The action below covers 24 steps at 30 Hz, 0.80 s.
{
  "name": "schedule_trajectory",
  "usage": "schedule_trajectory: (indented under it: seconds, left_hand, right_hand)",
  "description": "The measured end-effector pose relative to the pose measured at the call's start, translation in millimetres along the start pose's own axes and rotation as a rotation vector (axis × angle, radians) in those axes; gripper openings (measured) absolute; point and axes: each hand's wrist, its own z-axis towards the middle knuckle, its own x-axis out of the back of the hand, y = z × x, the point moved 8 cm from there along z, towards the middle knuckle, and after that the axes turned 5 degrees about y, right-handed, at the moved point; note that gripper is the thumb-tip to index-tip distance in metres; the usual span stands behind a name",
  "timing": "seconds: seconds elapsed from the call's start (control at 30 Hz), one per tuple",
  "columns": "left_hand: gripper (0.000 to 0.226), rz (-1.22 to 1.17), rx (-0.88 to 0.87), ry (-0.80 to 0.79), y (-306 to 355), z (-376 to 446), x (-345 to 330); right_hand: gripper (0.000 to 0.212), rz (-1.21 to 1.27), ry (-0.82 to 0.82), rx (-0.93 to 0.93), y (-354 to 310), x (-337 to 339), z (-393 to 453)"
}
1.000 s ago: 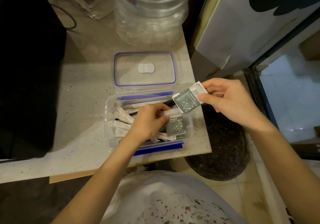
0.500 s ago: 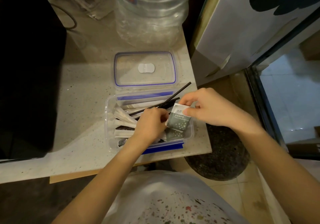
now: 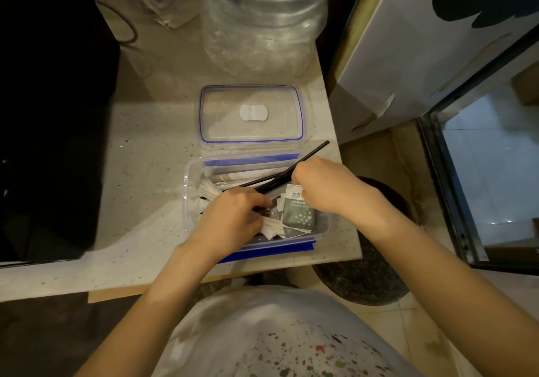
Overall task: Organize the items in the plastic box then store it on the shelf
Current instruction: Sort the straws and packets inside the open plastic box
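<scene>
The clear plastic box (image 3: 191, 190) with blue clips stands open at the counter's front right corner. Its lid (image 3: 250, 131) lies flat just behind it. Inside are white paper sachets (image 3: 208, 190), grey sachets (image 3: 299, 216) stacked at the right end, and black straws (image 3: 309, 153) that stick out diagonally over the back right rim. My left hand (image 3: 233, 219) is in the middle of the box, fingers curled down into the white sachets; what they grip is hidden. My right hand (image 3: 326, 190) pinches the top edge of the uppermost grey sachet, right beside the straws.
A large clear water bottle (image 3: 262, 20) stands behind the lid. A black appliance (image 3: 52, 114) fills the counter's left side, with a cable (image 3: 128, 26) behind it. The counter edge (image 3: 344, 255) lies just right of the box; a white cabinet (image 3: 423, 41) and a dark round object (image 3: 364, 283) lie beyond.
My right hand has brought a grey sachet down from above the box's right rim and laid it on the stack inside. My left hand has stayed in the box, shifting slightly.
</scene>
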Motion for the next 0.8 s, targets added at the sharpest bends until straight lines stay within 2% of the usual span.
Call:
schedule_trajectory:
  seconds: [0.13, 0.33, 0.57, 0.7, 0.8]
  left_hand:
    - [0.036, 0.143, -0.021, -0.033, -8, -6, 4]
    - [0.038, 0.253, -0.062, -0.079, -12, -7, 3]
    - [0.033, 0.358, -0.105, -0.107, -7, -5, 0]
    - [0.025, 0.392, -0.129, -0.088, -4, -4, 1]
    - [0.023, 0.397, -0.138, -0.102, -3, -3, -3]
  right_hand:
    - [0.018, -0.088, 0.007, 0.034, -9, -5, 0]
    - [0.023, -0.201, 0.016, 0.044, -14, -10, -3]
    - [0.019, -0.091, 0.169, 0.106, -12, -5, -11]
    - [0.036, 0.01, 0.206, 0.098, -15, -5, -14]
    - [0.037, 0.024, 0.224, 0.09, -18, -7, -13]
